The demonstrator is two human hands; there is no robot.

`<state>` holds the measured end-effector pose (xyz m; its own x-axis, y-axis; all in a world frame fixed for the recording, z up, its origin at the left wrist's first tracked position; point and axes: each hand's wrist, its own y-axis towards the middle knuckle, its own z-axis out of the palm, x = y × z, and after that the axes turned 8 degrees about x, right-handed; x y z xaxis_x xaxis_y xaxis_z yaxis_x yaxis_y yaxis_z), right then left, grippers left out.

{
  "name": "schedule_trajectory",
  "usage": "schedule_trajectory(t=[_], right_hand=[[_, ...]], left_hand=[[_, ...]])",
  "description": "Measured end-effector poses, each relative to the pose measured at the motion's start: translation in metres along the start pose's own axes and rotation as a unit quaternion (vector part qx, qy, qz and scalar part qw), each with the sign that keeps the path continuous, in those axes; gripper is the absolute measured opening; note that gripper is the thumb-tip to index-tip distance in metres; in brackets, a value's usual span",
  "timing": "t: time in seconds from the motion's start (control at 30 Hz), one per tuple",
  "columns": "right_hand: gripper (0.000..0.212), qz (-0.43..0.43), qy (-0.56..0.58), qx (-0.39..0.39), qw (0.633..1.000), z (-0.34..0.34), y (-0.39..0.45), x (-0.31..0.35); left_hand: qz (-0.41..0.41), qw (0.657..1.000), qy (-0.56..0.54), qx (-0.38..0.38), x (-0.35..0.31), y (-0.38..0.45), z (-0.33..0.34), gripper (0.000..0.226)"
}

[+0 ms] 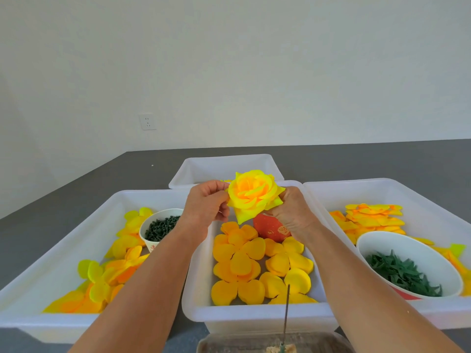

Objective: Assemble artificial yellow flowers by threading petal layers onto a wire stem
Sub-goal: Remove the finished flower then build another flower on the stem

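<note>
A full yellow flower [252,193] with an orange heart is held up over the middle white tray [196,278]. My left hand [206,207] pinches its left petals, and my right hand [293,212] grips it from the right and underneath. Loose yellow-orange petal layers [257,266] lie flat in the middle tray below. A thin wire stem [287,314] stands upright from a block at the near edge, in front of the tray.
The left tray [51,271] holds petal layers and a cup of dark green pieces [161,228]. In the right tray [413,189] are petals and a white bowl of green leaf pieces [405,271]. A red cup [270,229] stands in the middle tray; another tray [224,166] sits behind.
</note>
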<state>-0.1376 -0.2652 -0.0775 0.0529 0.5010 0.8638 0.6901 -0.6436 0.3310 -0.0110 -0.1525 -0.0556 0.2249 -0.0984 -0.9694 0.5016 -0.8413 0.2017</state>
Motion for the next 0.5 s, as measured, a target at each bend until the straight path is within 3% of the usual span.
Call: schedule_trajectory(t=[0.27,0.4,0.5], right_hand=[[0.014,-0.011,-0.029,0.032,0.999,0.0,0.0,-0.002],[0.017,-0.006,-0.078,0.078,0.994,0.002,0.003,-0.005],[0.02,-0.003,-0.097,0.088,0.991,0.003,0.003,-0.009]], left_hand=[[-0.026,0.999,-0.015,-0.028,0.005,0.004,-0.003,0.015],[-0.072,0.995,-0.06,-0.025,0.005,0.007,-0.002,0.027],[-0.068,0.996,-0.065,-0.011,0.005,0.005,-0.003,0.019]])
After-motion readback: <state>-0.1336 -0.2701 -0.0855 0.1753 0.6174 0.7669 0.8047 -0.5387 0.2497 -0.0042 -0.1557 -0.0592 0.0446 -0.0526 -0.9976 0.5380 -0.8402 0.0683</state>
